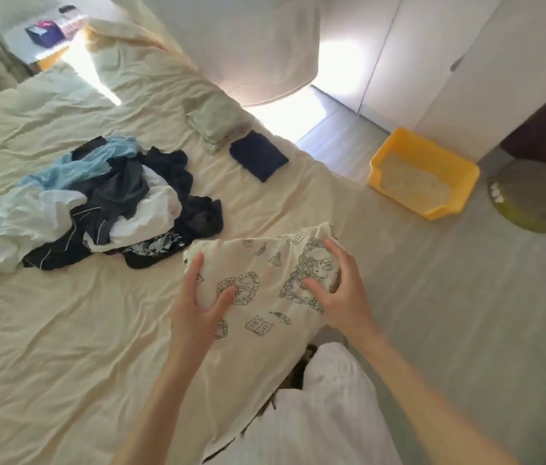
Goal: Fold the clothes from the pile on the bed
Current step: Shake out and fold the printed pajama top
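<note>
A cream garment printed with black line drawings (264, 263) lies folded near the bed's right edge. My left hand (202, 297) grips its left side and my right hand (335, 286) grips its right side, fingers curled over the cloth. To the left sits the unfolded pile (113, 199) of dark, white and light blue clothes. Farther back, a folded navy piece (258, 157) lies beside a folded pale green stack (217, 120).
The bed (63, 347) has a wrinkled cream sheet. On the floor to the right stand a yellow tray (424, 172) and a round olive cushion (536, 196). White wardrobe doors (415, 62) line the far side. A nightstand (46, 35) holds small items at top left.
</note>
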`<state>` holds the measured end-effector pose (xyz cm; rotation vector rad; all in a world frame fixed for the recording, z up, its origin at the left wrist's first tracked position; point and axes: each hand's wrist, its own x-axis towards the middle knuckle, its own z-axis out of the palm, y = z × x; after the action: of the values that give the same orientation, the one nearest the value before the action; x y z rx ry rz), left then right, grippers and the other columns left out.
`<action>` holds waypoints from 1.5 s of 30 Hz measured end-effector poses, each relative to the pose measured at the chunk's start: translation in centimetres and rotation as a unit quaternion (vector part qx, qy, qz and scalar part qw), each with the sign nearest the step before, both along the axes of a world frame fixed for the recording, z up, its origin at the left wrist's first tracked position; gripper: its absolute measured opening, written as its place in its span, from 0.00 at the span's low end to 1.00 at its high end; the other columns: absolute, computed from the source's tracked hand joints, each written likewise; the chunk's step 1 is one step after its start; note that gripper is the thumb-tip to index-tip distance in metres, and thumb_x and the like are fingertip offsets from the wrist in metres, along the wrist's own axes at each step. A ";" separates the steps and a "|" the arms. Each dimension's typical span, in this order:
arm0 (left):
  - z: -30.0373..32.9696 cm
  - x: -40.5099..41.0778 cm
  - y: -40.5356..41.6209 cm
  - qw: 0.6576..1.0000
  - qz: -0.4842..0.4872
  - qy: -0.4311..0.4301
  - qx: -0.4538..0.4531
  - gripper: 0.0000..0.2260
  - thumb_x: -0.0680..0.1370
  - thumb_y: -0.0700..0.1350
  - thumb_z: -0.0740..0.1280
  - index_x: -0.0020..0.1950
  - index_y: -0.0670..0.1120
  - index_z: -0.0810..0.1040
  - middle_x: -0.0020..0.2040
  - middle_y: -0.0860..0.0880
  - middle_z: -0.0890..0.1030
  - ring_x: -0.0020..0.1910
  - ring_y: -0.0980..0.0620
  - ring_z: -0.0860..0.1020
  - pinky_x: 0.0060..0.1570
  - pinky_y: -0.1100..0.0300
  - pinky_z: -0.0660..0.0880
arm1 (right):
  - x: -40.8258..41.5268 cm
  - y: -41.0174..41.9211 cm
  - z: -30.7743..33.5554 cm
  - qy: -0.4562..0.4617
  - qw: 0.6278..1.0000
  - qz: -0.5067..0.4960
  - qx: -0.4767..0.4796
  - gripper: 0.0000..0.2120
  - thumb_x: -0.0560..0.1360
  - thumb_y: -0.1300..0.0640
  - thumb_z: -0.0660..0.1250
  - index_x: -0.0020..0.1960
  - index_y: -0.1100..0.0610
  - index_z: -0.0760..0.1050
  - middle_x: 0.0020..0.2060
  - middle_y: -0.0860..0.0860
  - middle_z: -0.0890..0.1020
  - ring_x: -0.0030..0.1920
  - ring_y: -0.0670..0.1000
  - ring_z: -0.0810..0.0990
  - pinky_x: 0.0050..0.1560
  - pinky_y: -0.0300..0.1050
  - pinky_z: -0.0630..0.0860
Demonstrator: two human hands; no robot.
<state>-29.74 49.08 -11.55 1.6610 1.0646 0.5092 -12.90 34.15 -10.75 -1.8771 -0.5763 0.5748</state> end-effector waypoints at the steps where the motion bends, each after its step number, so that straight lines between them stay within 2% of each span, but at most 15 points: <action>1: 0.3 1.4 -0.8 1.000 -0.022 -0.001 -0.001 0.30 0.70 0.50 0.73 0.63 0.72 0.62 0.63 0.60 0.72 0.55 0.70 0.73 0.47 0.76 0.70 | 0.7 -1.7 0.2 0.003 1.000 -0.024 0.001 0.30 0.71 0.59 0.73 0.65 0.41 0.64 0.59 0.38 0.69 0.60 0.33 0.68 0.62 0.29 0.65; 7: 0.7 9.5 -6.2 0.993 -0.119 -0.010 -0.022 0.26 0.71 0.50 0.73 0.59 0.72 0.65 0.61 0.56 0.75 0.50 0.58 0.79 0.38 0.68 0.76 | 5.6 -10.2 0.7 -0.010 0.994 -0.103 -0.025 0.22 0.71 0.59 0.73 0.58 0.41 0.68 0.53 0.43 0.72 0.44 0.34 0.71 0.50 0.30 0.68; 12: 1.2 17.5 -10.3 0.991 -0.126 -0.024 0.030 0.26 0.71 0.47 0.74 0.57 0.71 0.65 0.55 0.76 0.68 0.52 0.74 0.71 0.42 0.75 0.72 | 13.0 -14.1 0.2 -0.016 0.992 -0.122 -0.010 0.23 0.72 0.60 0.72 0.57 0.39 0.69 0.55 0.42 0.72 0.48 0.34 0.72 0.52 0.31 0.70; 14: 1.0 21.5 -12.1 0.994 -0.110 -0.019 0.020 0.27 0.71 0.48 0.73 0.56 0.74 0.65 0.53 0.79 0.68 0.51 0.73 0.72 0.40 0.74 0.73 | 17.4 -15.5 -0.1 -0.012 0.994 -0.111 -0.004 0.23 0.72 0.60 0.72 0.56 0.38 0.68 0.54 0.41 0.71 0.49 0.33 0.72 0.53 0.31 0.70; 16: 0.6 25.6 -14.4 0.997 -0.078 -0.021 -0.002 0.26 0.72 0.48 0.73 0.55 0.75 0.65 0.54 0.76 0.71 0.48 0.69 0.76 0.37 0.71 0.74 | 21.9 -17.3 -0.1 -0.001 0.997 -0.083 -0.001 0.23 0.72 0.60 0.71 0.57 0.38 0.68 0.55 0.41 0.71 0.49 0.32 0.71 0.53 0.29 0.68; 19: -0.2 31.5 -18.4 0.997 -0.043 -0.027 -0.050 0.24 0.72 0.48 0.73 0.57 0.72 0.66 0.58 0.60 0.74 0.48 0.62 0.78 0.37 0.69 0.75 | 28.5 -20.6 0.3 -0.009 0.999 -0.045 -0.015 0.24 0.73 0.61 0.70 0.59 0.37 0.68 0.56 0.41 0.70 0.55 0.33 0.71 0.55 0.25 0.67; 21: -0.5 35.2 -20.8 0.996 -0.049 -0.025 -0.070 0.24 0.73 0.49 0.72 0.59 0.70 0.65 0.60 0.60 0.73 0.50 0.67 0.77 0.39 0.71 0.74 | 32.4 -22.7 0.7 -0.003 0.999 -0.030 -0.029 0.26 0.73 0.62 0.70 0.61 0.37 0.67 0.55 0.41 0.69 0.55 0.33 0.71 0.54 0.25 0.69; 25: -0.1 40.9 -23.2 0.996 -0.062 -0.020 -0.056 0.27 0.74 0.49 0.71 0.65 0.68 0.62 0.58 0.73 0.67 0.54 0.79 0.68 0.44 0.81 0.67 | 38.5 -24.7 0.8 -0.005 0.998 -0.024 -0.062 0.28 0.74 0.62 0.69 0.66 0.40 0.64 0.53 0.41 0.68 0.49 0.34 0.73 0.49 0.23 0.68; 27: -0.2 43.3 -23.0 0.998 -0.055 -0.010 -0.033 0.28 0.74 0.47 0.70 0.66 0.67 0.60 0.56 0.72 0.66 0.55 0.81 0.65 0.46 0.84 0.63 | 41.0 -24.3 0.7 -0.012 0.997 -0.019 -0.070 0.29 0.74 0.62 0.69 0.66 0.40 0.63 0.52 0.42 0.69 0.47 0.41 0.73 0.47 0.22 0.68; 29: -0.1 45.8 -22.4 0.999 -0.040 0.011 0.000 0.28 0.75 0.47 0.70 0.66 0.67 0.59 0.56 0.65 0.68 0.55 0.74 0.67 0.47 0.83 0.63 | 43.4 -23.0 0.6 -0.027 0.997 -0.007 -0.071 0.29 0.74 0.63 0.69 0.68 0.41 0.63 0.52 0.42 0.69 0.47 0.44 0.72 0.46 0.22 0.68; 31: -0.3 48.2 -21.2 0.998 -0.023 0.028 0.041 0.26 0.75 0.47 0.69 0.67 0.64 0.62 0.57 0.57 0.68 0.54 0.67 0.67 0.48 0.81 0.63 | 46.1 -21.2 0.6 -0.049 0.996 0.008 -0.068 0.29 0.74 0.63 0.69 0.67 0.41 0.63 0.53 0.42 0.69 0.46 0.38 0.72 0.47 0.22 0.67; 35: -1.4 54.1 -17.8 0.999 0.013 0.032 0.025 0.22 0.75 0.50 0.68 0.62 0.68 0.64 0.59 0.56 0.67 0.53 0.59 0.71 0.51 0.67 0.72 | 53.1 -16.5 0.4 -0.071 0.994 0.053 -0.062 0.29 0.75 0.61 0.68 0.64 0.34 0.62 0.57 0.37 0.67 0.57 0.33 0.69 0.53 0.23 0.66; 38: -2.2 59.4 -13.4 0.998 0.043 0.030 0.030 0.20 0.74 0.47 0.70 0.63 0.60 0.69 0.59 0.52 0.69 0.53 0.61 0.69 0.49 0.77 0.65 | 58.9 -11.6 0.3 -0.094 0.989 0.084 -0.072 0.27 0.75 0.61 0.69 0.62 0.35 0.63 0.55 0.37 0.67 0.56 0.32 0.69 0.53 0.25 0.67; 41: -1.9 62.7 -10.0 0.996 0.067 0.054 0.027 0.22 0.74 0.49 0.70 0.68 0.55 0.70 0.59 0.54 0.69 0.56 0.58 0.68 0.53 0.68 0.66 | 62.8 -7.5 0.6 -0.092 0.988 0.103 -0.067 0.25 0.74 0.62 0.69 0.63 0.40 0.65 0.54 0.38 0.68 0.55 0.32 0.69 0.53 0.26 0.67; 45: -1.0 65.9 -5.9 0.989 0.141 0.037 0.022 0.23 0.75 0.47 0.70 0.68 0.53 0.70 0.58 0.54 0.69 0.56 0.62 0.66 0.49 0.84 0.59 | 67.8 -0.9 1.1 -0.093 0.983 0.152 -0.045 0.25 0.73 0.62 0.69 0.63 0.43 0.67 0.54 0.40 0.70 0.54 0.31 0.70 0.51 0.23 0.67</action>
<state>36.15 43.15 -12.54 1.5854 1.3623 0.6611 54.90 33.25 -9.68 -1.9539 -0.9859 0.6346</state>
